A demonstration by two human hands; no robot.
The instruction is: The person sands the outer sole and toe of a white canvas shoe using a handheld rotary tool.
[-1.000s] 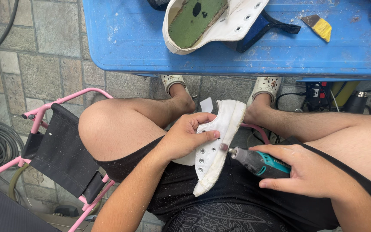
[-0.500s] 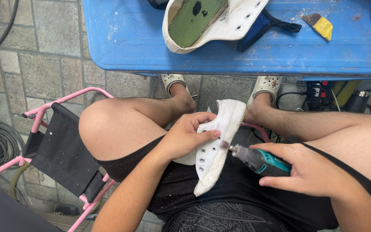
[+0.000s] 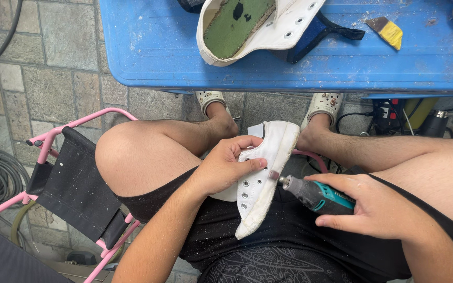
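White sneaker (image 3: 260, 175), the workpiece, sits at the centre of the frame, held over the seated person's lap with its toe pointing toward the lower edge and its heel toward the blue table (image 3: 148, 47). Left hand (image 3: 224, 167) clamps the shoe from its eyelet side, fingers wrapped over the upper and thumb curled across the top edge, pressed firmly against the canvas. Right hand (image 3: 373, 207) is closed round the body of a rotary tool (image 3: 315, 195), grey with a teal grip, at centre right; its small sanding tip meets the sidewall of the sole just beside the eyelet row. Fine pale dust is scattered over the black shorts (image 3: 289, 246), which suggests that abrasion of the sole edge is under way; how much of the edge is finished cannot be judged, since the far side of the shoe is hidden and the visible rim looks rough along its whole length. Second sneaker (image 3: 252, 29) lies on the table in the upper centre of the frame, opening upward, its green insole exposed, beside a yellow-handled scraper (image 3: 386, 29) at upper right; whether it has been worked cannot be told. Pink folding chair (image 3: 64, 173) stands unoccupied at lower left.
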